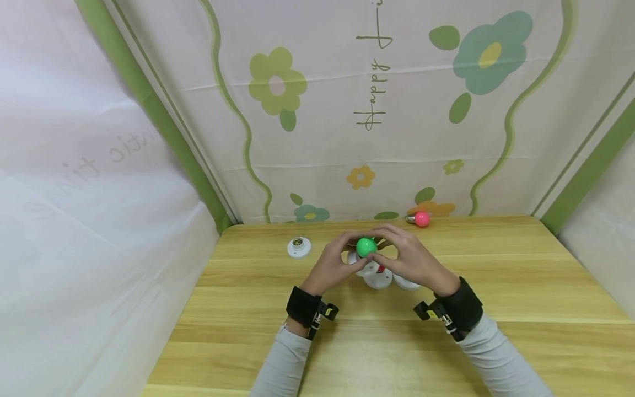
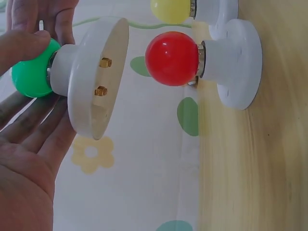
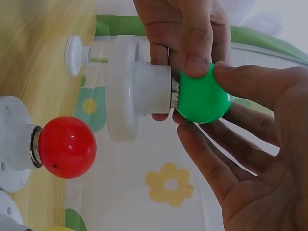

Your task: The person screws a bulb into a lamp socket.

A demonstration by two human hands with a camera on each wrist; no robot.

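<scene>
A green light bulb (image 1: 366, 247) sits in a round white lamp socket (image 2: 98, 79), its metal collar showing between them. The pair is held above the table, tipped on its side in both wrist views. My left hand (image 1: 333, 263) has its thumb on the green bulb and its fingers behind the bulb and socket. With thumb and fingertips, my right hand (image 1: 410, 258) pinches the bulb from the other side. Two brass screws show on the socket's hollow underside in the left wrist view. Below the hands, a red bulb (image 3: 67, 147) stands in another white socket (image 2: 238, 67).
A yellow bulb (image 2: 171, 10) in a white socket stands beside the red one. One bare socket (image 1: 299, 247) lies at the back left of the wooden table (image 1: 238, 309). Near the back edge lies a loose pink bulb (image 1: 422, 219), in front of a flower-printed curtain (image 1: 317, 143).
</scene>
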